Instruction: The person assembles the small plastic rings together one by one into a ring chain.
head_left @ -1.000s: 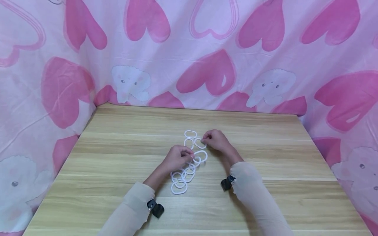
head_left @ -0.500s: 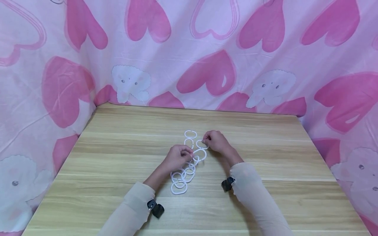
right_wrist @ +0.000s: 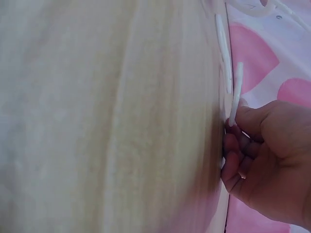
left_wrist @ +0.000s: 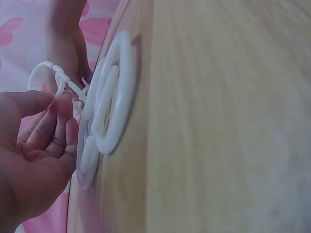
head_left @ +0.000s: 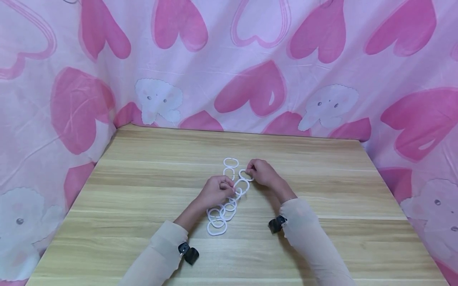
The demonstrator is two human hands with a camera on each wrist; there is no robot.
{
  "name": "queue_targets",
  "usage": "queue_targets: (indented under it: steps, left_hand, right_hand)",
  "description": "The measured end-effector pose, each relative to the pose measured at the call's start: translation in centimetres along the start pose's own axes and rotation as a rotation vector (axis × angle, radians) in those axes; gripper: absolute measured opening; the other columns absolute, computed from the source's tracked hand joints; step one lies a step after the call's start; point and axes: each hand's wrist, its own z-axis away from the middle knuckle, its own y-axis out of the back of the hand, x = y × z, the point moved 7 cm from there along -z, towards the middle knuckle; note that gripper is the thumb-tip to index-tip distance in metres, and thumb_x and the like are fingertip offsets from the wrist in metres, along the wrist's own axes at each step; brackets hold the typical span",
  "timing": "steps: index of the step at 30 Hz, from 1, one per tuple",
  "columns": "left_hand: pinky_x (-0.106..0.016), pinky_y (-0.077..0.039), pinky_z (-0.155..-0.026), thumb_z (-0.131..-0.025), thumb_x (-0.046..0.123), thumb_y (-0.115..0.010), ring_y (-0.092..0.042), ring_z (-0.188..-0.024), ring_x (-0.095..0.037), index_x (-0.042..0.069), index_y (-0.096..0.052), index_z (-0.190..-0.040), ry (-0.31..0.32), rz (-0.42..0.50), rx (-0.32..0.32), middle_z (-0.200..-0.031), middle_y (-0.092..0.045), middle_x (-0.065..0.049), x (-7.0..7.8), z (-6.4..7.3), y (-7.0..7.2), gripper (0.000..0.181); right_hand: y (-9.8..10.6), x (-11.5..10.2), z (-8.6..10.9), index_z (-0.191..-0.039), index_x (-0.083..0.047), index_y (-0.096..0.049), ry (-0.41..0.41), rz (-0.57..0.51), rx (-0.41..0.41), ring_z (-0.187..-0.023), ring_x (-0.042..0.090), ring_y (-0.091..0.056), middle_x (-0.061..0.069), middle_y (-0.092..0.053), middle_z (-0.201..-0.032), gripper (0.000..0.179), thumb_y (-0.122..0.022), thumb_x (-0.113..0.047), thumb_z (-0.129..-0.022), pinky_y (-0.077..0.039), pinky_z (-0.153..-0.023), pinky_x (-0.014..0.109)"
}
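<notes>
My left hand (head_left: 214, 191) pinches a white oval plastic link between thumb and fingertips; in the left wrist view that pinched link (left_wrist: 60, 85) joins another, raised link (left_wrist: 31, 77). From there a chain of several linked white links (head_left: 216, 234) trails down toward the near side, lying on the wooden table. A separate white link (right_wrist: 236, 92) is held at one end by the thumb and fingers of my right hand (head_left: 263, 172). Its free end sits close to the raised end of the chain; whether they touch is hard to tell.
Two more white links lie beyond my left hand: a far link (head_left: 230, 159) and a nearer link (head_left: 233, 172). The wooden table (head_left: 340, 238) meets a pink curtain with hearts (head_left: 250, 87) at the back and sides. Each wrist carries a small black camera (head_left: 188, 253).
My right hand has shifted slightly right with its link. The chain's raised end link has tipped up and left, toward that link. My left hand has barely moved.
</notes>
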Motion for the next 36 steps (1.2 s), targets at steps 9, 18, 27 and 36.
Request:
queue_targets:
  steps: [9,18,27,36]
  left_hand:
    - [-0.029,-0.062,-0.073,-0.091,-0.001,-0.067,-0.077,-0.080,-0.021,-0.009,-0.069,-0.108,-0.004,0.016,-0.002,-0.095,-0.077,-0.024,-0.1,-0.2,-0.2,0.019]
    - [-0.030,-0.063,-0.073,-0.092,0.000,-0.067,-0.075,-0.077,-0.017,-0.008,-0.069,-0.106,0.024,0.039,0.002,-0.093,-0.077,-0.024,-0.4,-0.3,-0.3,0.016]
    - [-0.030,-0.063,-0.074,-0.093,0.001,-0.067,-0.076,-0.077,-0.017,-0.010,-0.068,-0.105,0.007,0.045,-0.010,-0.094,-0.076,-0.025,-0.2,-0.2,-0.4,0.016]
    - [-0.030,-0.063,-0.074,-0.092,0.000,-0.068,-0.075,-0.076,-0.016,-0.006,-0.070,-0.103,0.031,0.050,0.004,-0.092,-0.077,-0.022,-0.3,-0.2,-0.3,0.013]
  right_hand:
    - [0.6,0.5,0.6,-0.094,-0.002,-0.069,0.047,-0.126,0.023,-0.076,0.014,-0.059,0.010,-0.070,-0.085,0.007,-0.067,-0.008,-0.096,-0.051,-0.071,0.024]
    - [1.2,0.8,1.2,-0.099,0.001,-0.074,0.089,-0.159,0.052,-0.078,0.012,-0.060,0.013,-0.073,-0.087,0.010,-0.069,-0.006,-0.094,-0.050,-0.071,0.022]
    - [1.5,1.3,1.9,-0.111,0.002,-0.074,0.048,-0.214,0.075,-0.079,0.015,-0.057,0.017,-0.073,-0.099,0.019,-0.067,-0.008,-0.096,-0.050,-0.068,0.022]
    - [1.9,1.0,2.9,-0.112,0.004,-0.073,0.035,-0.299,0.091,-0.072,0.012,-0.055,0.019,-0.072,-0.096,0.020,-0.065,-0.003,-0.095,-0.048,-0.060,0.020]
